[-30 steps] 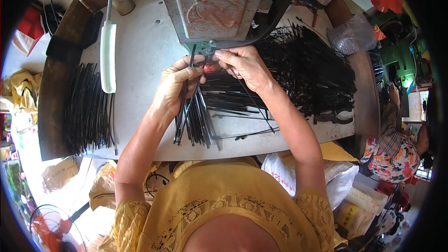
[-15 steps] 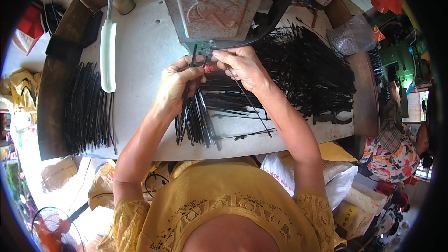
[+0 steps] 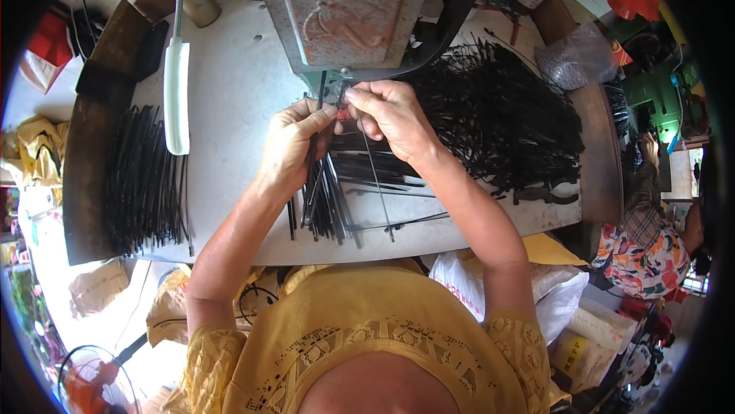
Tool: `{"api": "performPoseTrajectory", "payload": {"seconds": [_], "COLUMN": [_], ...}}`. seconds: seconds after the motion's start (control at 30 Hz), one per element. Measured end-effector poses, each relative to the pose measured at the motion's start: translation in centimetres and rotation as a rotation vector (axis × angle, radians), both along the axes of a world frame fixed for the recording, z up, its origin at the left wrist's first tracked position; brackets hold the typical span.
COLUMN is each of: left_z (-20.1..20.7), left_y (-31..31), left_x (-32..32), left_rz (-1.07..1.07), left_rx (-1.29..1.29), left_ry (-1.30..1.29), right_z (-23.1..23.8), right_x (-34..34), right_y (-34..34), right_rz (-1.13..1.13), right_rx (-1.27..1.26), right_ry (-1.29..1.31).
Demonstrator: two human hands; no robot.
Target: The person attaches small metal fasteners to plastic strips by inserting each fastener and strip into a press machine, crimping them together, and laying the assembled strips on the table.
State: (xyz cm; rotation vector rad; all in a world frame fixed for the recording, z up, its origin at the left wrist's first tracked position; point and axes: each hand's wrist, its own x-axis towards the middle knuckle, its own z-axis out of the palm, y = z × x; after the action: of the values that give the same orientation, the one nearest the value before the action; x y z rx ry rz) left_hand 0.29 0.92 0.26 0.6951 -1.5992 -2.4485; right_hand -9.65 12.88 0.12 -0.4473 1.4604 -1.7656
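Note:
My left hand (image 3: 287, 142) pinches a slim black rod (image 3: 322, 85), which looks like an umbrella rib, between thumb and fingers. Its top end reaches up under the grey machine head (image 3: 348, 23). Close beside it, my right hand (image 3: 396, 119) is closed on a thinner dark rod (image 3: 377, 184) that hangs down toward the table's front edge. Both sets of fingertips are nearly together just below the machine, and they hide the rods' joining ends. A fanned bundle of black rods (image 3: 328, 203) lies below my left hand.
A large tangled heap of black rods (image 3: 505, 115) covers the table's right side. Another stack (image 3: 142, 184) lies at the left by the raised edge. A white lamp (image 3: 177, 100) hangs over the left. A clear bag (image 3: 578, 58) stands back right; a person (image 3: 643, 261) sits beyond.
The lower end of the thin rod in my right hand has swung left, so it hangs steeper. The rod in my left hand has shifted slightly. Both hands stay under the machine.

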Motion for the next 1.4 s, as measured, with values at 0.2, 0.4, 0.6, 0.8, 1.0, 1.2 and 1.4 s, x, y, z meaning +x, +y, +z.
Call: {"api": "performPoseTrajectory", "payload": {"seconds": [0.2, 0.4, 0.6, 0.8, 1.0, 1.2, 1.4], "left_z": [-0.6, -0.6, -0.7, -0.2, 0.0, 0.6, 3.3], "left_y": [0.3, 0.9, 0.6, 0.6, 0.3, -0.6, -6.8], "left_x": [-0.6, -0.7, -0.9, -1.5, -1.1, -0.9, 4.1], "left_rz": [0.042, 0.103, 0.144, 0.179, 0.17, 0.104, -0.047], "left_rx": [-0.033, -0.018, -0.017, -0.034, -0.041, -0.055, -0.654], "left_ry": [0.049, 0.029, 0.003, -0.024, -0.046, -0.044, -0.297], "right_z": [-0.3, -0.5, -0.4, -0.7, 0.4, 1.8, 2.1], "right_x": [0.2, 0.2, 0.3, 0.0, -1.2, -4.3, -6.2], "right_y": [-0.9, -1.0, -1.0, -0.9, 1.9, 5.9, 9.5], "right_rz": [-0.037, -0.063, -0.054, -0.055, -0.043, -0.232, -0.216], "right_rx": [0.016, -0.005, 0.018, 0.041, 0.217, 0.166, 0.281], "right_ry": [0.03, 0.03, 0.042, 0.005, 0.145, 0.153, 0.265]}}
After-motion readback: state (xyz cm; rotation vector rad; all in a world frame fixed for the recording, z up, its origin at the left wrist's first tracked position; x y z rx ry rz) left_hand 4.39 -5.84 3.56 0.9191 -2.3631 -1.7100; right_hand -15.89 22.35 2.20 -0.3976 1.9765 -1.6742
